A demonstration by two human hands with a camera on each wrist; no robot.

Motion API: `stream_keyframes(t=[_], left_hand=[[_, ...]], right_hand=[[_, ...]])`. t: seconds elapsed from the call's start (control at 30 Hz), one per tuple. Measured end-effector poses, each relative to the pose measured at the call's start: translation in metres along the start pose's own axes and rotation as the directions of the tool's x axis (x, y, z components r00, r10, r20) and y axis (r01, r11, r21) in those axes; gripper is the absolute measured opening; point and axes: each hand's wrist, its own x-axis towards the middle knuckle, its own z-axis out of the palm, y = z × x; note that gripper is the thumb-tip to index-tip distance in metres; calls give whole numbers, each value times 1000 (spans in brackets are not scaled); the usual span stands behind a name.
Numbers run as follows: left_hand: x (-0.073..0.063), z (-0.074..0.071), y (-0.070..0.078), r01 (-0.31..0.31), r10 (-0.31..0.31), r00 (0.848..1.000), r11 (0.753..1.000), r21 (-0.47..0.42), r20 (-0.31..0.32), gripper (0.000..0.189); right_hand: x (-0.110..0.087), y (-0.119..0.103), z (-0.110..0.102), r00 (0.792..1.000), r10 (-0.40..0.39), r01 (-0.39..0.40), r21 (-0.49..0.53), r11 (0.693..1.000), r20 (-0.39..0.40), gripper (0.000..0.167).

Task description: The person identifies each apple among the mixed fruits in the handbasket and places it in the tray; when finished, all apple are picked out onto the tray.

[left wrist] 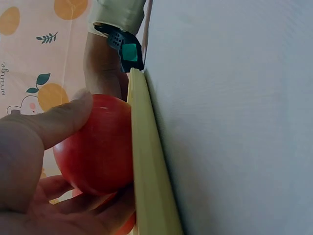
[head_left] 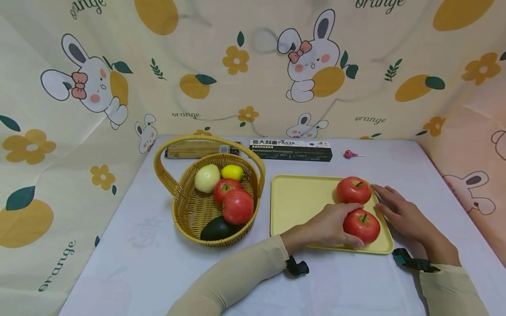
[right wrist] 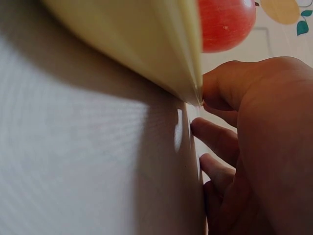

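Observation:
My left hand (head_left: 328, 226) grips a red apple (head_left: 363, 227) at the front right of a yellow tray (head_left: 302, 199); thumb and fingers curve round its sides. In the left wrist view this apple (left wrist: 100, 149) sits against the tray's surface. Just behind it, a second red apple (head_left: 352, 191) lies at the tray's back right. My right hand (head_left: 411, 219) is beside the tray's right edge, fingers extended and holding nothing. The right wrist view shows its thumb at the rim of the tray (right wrist: 137, 34) and the other fingertips near the tabletop.
Left of the tray stands a wicker basket (head_left: 179, 219) with a tall handle, holding red apples, a pale round fruit, a yellow lemon and a dark green avocado-like fruit. Along the back lie a pasta box (head_left: 290, 151), a spaghetti pack (head_left: 189, 150) and a lollipop (head_left: 348, 154).

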Motion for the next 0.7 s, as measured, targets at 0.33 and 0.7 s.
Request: stream_keyframes(t=[0.33, 0.7], left_hand=[[-1, 0, 1, 0, 0, 1000, 1000, 18, -12, 86], [-9, -20, 8, 61, -61, 998, 998, 4, -34, 90]], right_hand=[[0, 0, 0, 1000, 4, -4, -6, 1000, -1, 74], [-2, 0, -1, 1000, 15, -15, -11, 1000, -4, 75]])
